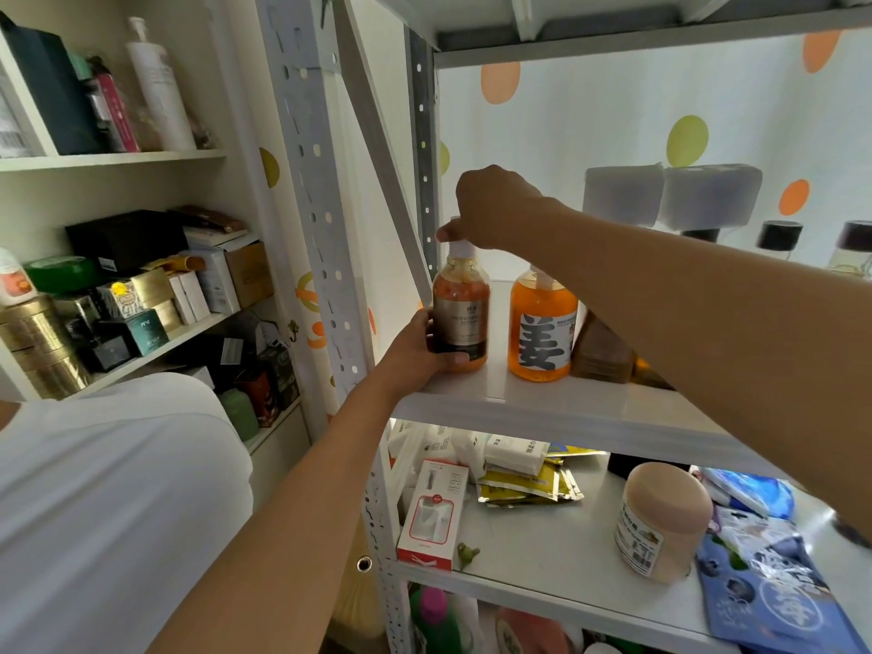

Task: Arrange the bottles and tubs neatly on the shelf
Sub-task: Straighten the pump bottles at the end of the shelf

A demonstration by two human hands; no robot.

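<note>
**Amber bottle going in left of the orange one**

Left hand (pixel 436 344) grips the base of the amber pump bottle (pixel 460 313), which stands on the shelf (pixel 542 413) just left of the orange bottle (pixel 542 332). The right hand (pixel 490 210) pinches its pump top. These two stand upright (the start of a row, I judge). Just right of the orange bottle a brown bottle (pixel 601 349) leans, unsorted. Behind and right of the orange bottle, white tubs (pixel 623 195) and dark-capped bottles (pixel 778 240) wait. Most of the job seems left.
</note>
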